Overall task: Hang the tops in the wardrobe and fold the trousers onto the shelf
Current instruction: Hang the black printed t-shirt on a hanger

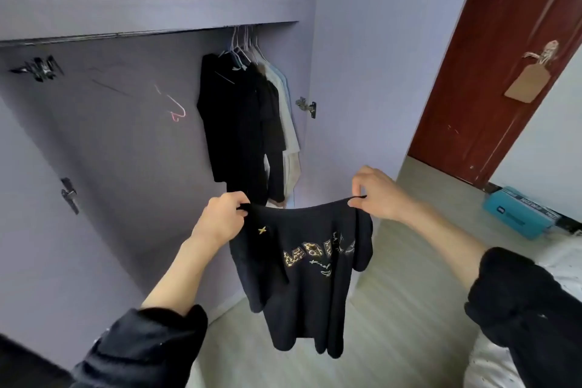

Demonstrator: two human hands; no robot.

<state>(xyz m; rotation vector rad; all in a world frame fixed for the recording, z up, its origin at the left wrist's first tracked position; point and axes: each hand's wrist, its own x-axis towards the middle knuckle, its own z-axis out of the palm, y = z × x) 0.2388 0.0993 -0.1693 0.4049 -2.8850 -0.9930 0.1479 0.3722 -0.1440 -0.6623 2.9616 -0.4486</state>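
Wardrobe (132,142) open at left, shelf (148,17) across its top. Hung clothes (248,123) bunched at right end of rail, under shelf; loose hanger (174,107) to their left, w/ gap between. T-shirt (302,277) held up in front of wardrobe, below hung clothes: left hand (220,219) at its left shoulder, right hand (376,195) at right shoulder. Door (504,66) right of wardrobe. Box (519,216) on floor (409,261) far right, nr door. Bed (491,365) at bottom right.

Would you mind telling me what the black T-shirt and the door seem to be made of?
Black T-shirt: soft matte knit, probably cotton; it drapes limply, with a leopard-pattern print. Door: likely wood under glossy red-brown paint, scuffed and chipped.
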